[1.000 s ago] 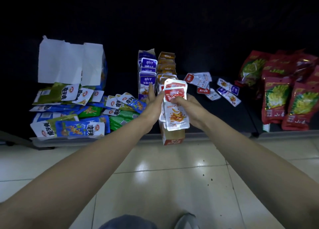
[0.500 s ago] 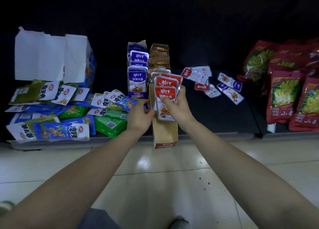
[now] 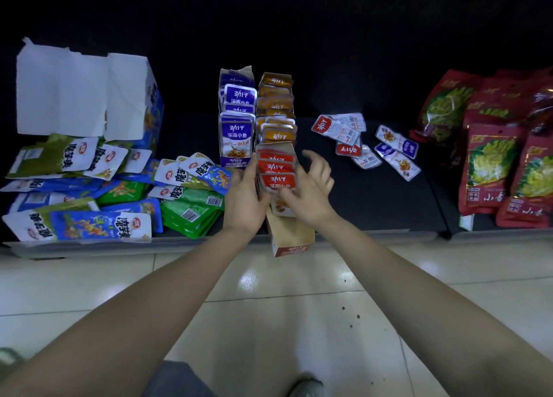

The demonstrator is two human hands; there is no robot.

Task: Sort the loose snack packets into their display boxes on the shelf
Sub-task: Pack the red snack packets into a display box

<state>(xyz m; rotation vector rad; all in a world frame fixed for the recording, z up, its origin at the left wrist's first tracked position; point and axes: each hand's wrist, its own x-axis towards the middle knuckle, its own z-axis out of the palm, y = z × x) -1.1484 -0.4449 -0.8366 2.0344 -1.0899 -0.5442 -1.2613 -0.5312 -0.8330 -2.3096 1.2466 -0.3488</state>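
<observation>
A tall red display box (image 3: 291,237) stands at the front edge of the dark shelf (image 3: 377,205), its base overhanging the tiled floor (image 3: 269,313). Red packets (image 3: 276,169) stand upright in it, with 3 tops showing one behind another. The left hand (image 3: 244,200) grips the box's left side with curled fingers, though it is hard to tell if they also press the packets. The right hand (image 3: 311,187) holds nothing: its fingers are spread and loosely bent over the box's right side, with the thumb at the front packet.

Just behind, a purple box (image 3: 236,76) holds purple packets (image 3: 238,127), and beside it an orange box (image 3: 276,80) holds orange packets (image 3: 278,133). Loose packets (image 3: 339,130), red and purple, lie scattered on the shelf to the right. Large red bags (image 3: 490,169) fill the far right. At left, a blue box (image 3: 89,94) with torn white flaps stands behind a heap of green and blue packets (image 3: 98,193).
</observation>
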